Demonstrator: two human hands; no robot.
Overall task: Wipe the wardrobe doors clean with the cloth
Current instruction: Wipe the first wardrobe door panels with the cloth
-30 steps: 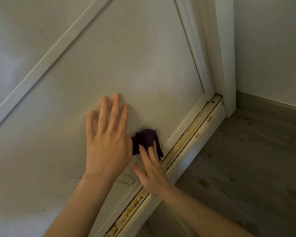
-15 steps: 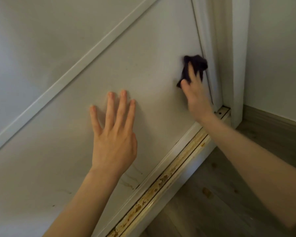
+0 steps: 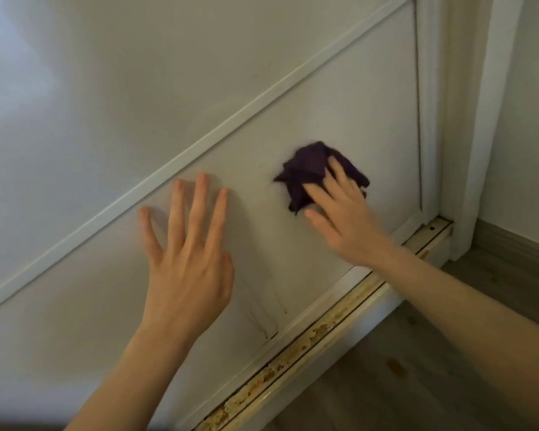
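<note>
Closest to the camera, two bare forearms come in from the bottom edge, one at lower left and one at lower right. The wooden floor (image 3: 417, 384) fills the lower right corner, with a small yellowish spot on it. Running diagonally up from the bottom centre toward the right is the door track (image 3: 308, 340), pretty grubby, with yellow-brown patches all along it. Just above that, the left hand (image 3: 187, 269) is flat on the wardrobe door (image 3: 355, 104) at lower centre, fingers straight and spread, not holding anything. Right of its wrist there are some faint thin streaks (image 3: 262, 321) on the door, down near the track. A bit further up, right of centre, the right hand (image 3: 346, 222) presses the cloth (image 3: 311, 169) against the door with straight fingers, so it's pushing rather than gripping. The cloth is dark purple and bunched up, poking out above and to the left of the fingertips, well apart from the left hand. Past both hands a white trim strip (image 3: 199, 144) crosses the door diagonally from lower left to upper right. At far right the white frame (image 3: 467, 150) runs top to bottom, then the wall (image 3: 529, 119) and a grey-brown skirting board (image 3: 511, 241).
</note>
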